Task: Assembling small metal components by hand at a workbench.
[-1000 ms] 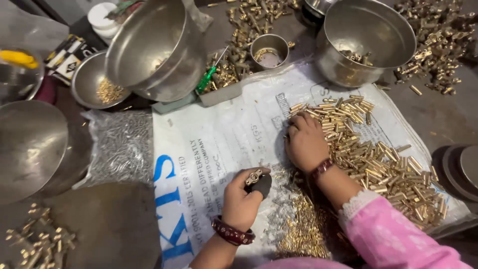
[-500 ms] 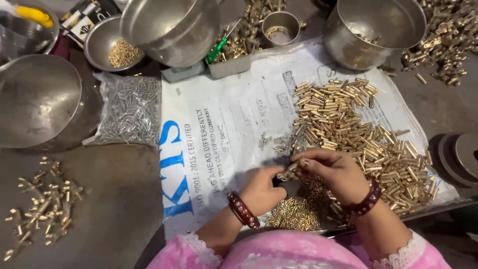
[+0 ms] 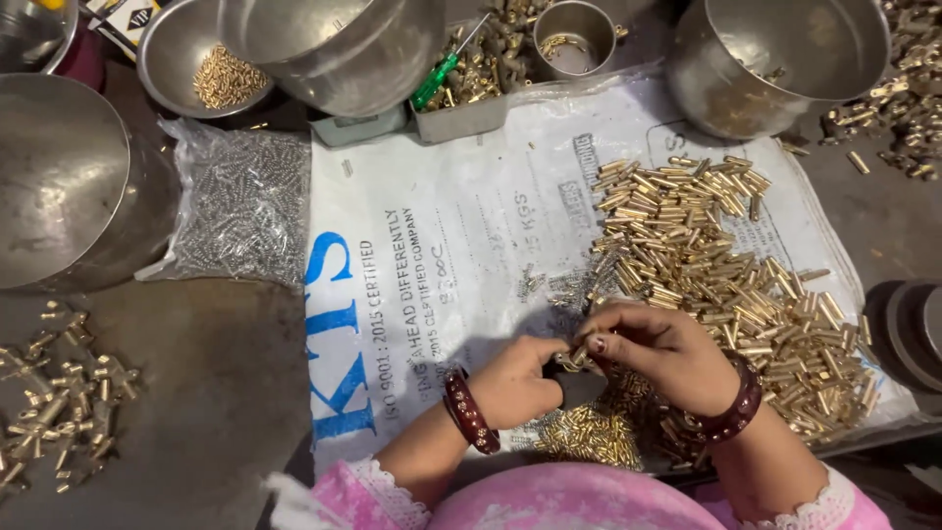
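Left hand [image 3: 515,381] and right hand [image 3: 659,351] pinch a small brass piece [image 3: 572,359] between closed fingertips; loose short brass tubes [image 3: 721,265] just beyond could scatter if nudged.

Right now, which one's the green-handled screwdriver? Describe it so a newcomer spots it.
Start at the white printed sack spread under both hands. At its top edge sits a shallow grey tray of brass fittings. The screwdriver lies slanted across it, the only bright green thing among brass and steel.

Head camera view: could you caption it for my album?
Both hands meet over small brass pieces on a white sack.
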